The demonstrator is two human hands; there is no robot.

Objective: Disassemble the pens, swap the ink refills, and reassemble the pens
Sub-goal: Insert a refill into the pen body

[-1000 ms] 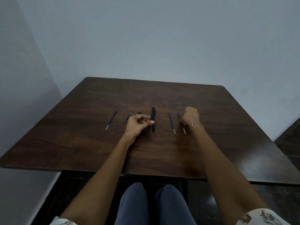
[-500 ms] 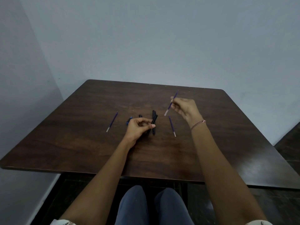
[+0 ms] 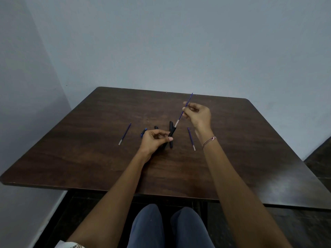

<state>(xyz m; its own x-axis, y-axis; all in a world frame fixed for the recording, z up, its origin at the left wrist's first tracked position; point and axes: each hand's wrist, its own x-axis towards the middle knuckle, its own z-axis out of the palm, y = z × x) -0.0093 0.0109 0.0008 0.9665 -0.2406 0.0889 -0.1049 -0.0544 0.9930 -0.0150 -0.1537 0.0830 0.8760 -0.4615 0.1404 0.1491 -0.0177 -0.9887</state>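
- Hands meet near the centre of the frame. The right hand [image 3: 198,116] pinches a purple refill [image 3: 184,109] between thumb and fingertips. The refill is slanted, its pale tip at the mouth of a black barrel [image 3: 173,131] that the left hand [image 3: 155,140] grips in curled fingers.
- Progress, as I judge it: the pens look fully taken apart, and a refill is being lined up for insertion; it is not yet inside the barrel.
- Left to do:
  - A second barrel [image 3: 171,124] lies on the table, touching or crossing the held one.
  - A loose refill [image 3: 124,133] lies at centre left, and a third refill [image 3: 191,138] just beside the right wrist.
  - A small blue piece [image 3: 143,132] and a black piece [image 3: 156,127] sit beyond the left hand, too small to identify.
  - So most of the reassembly seems to remain.
- Surface: a dark brown wood-grain table [image 3: 89,158], with a dull sheen at lower right.
- Room: pale blue-grey walls meet in a corner at upper left. A dark floor and the person's blue-clad knees fill the bottom edge.
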